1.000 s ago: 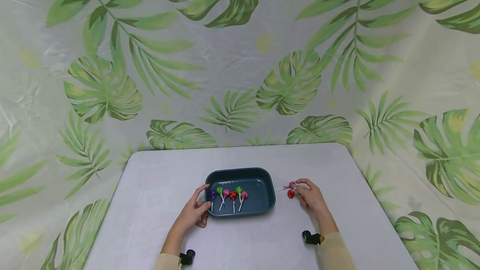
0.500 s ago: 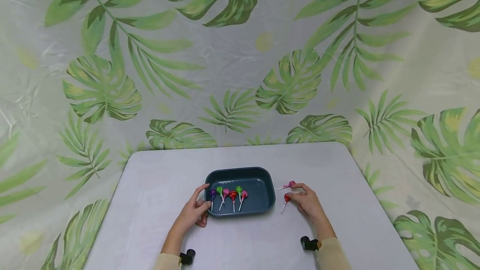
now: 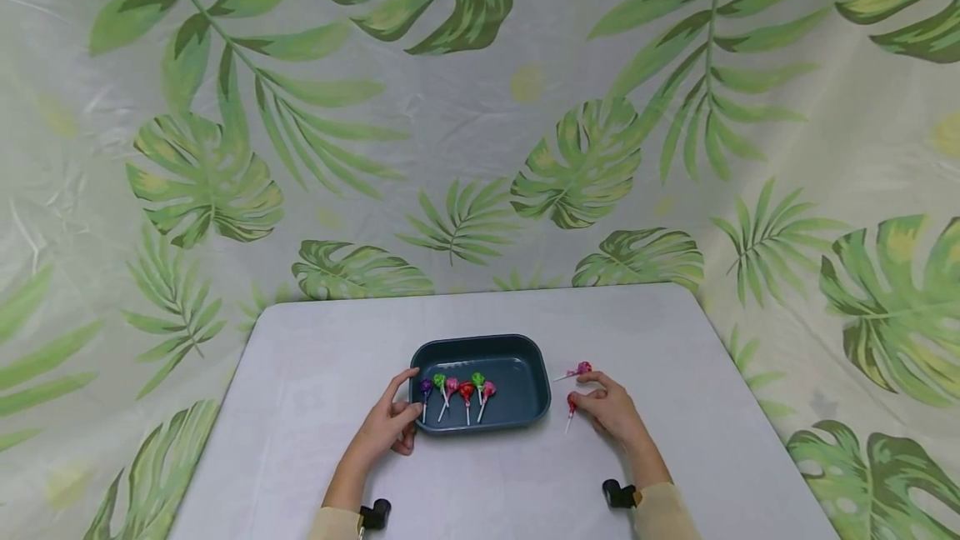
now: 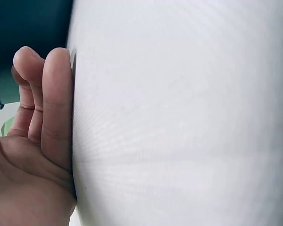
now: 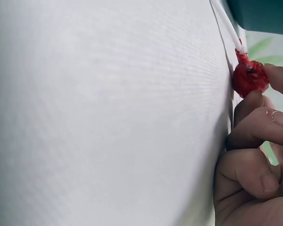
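A dark blue rectangular tray (image 3: pixel 521 394) sits on the table, and my left hand (image 3: pixel 384 422) grips its left side with thumb and forefinger at the rim. Inside it lies a row of lollipops: a purple one (image 3: pixel 426 387) at the left, then green, pink and red ones. To the right of the tray, my right hand (image 3: pixel 617 415) pinches a red lollipop (image 3: pixel 572 402) by its wrapped head. In the right wrist view that red head (image 5: pixel 250 79) is between thumb and finger, its white stick pointing away. Just behind the hand lies a pink lollipop (image 3: pixel 583 367), stick toward the tray.
The white table (image 3: pixel 315 357) extends around the tray on all sides. A leaf-patterned cloth (image 3: pixel 465 132) hangs behind it. Each wrist wears a small black camera, the right one (image 3: pixel 617 493) close above the table.
My right hand has come nearer and slightly left, from beside the pink lollipop to the red one. It now holds the red lollipop, whose stick has turned more upright in view. The left hand stays put.
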`<state>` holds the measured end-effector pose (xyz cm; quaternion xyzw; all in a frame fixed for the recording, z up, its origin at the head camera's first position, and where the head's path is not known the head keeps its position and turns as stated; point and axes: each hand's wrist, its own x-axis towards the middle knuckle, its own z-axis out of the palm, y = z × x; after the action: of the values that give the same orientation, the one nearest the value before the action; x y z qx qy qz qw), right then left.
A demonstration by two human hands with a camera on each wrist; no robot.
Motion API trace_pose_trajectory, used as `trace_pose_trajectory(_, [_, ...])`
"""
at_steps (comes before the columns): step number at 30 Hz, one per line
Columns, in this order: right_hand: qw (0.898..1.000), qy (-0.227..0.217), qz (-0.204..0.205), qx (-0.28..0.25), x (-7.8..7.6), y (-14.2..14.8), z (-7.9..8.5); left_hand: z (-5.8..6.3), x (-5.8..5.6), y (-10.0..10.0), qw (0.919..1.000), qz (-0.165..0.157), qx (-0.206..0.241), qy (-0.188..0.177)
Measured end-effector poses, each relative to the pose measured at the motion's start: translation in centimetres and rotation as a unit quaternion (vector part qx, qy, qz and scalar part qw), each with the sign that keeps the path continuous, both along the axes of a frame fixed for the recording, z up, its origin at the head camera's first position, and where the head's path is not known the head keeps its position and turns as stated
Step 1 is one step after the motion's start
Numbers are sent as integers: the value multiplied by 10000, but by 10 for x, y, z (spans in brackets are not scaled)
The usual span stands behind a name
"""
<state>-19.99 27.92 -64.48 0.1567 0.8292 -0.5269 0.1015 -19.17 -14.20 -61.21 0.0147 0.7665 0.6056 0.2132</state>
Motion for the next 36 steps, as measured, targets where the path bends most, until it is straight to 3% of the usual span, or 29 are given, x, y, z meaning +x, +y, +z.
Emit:
trace_pose_trajectory(19, [9985, 20, 6, 542, 2, -12, 5, -1, -1, 0, 10000, -27, 8, -5])
trace_pose_trajectory(36, [9960, 310, 83, 836, 1, -15, 3, 0, 0, 0, 10000, -42, 50, 9])
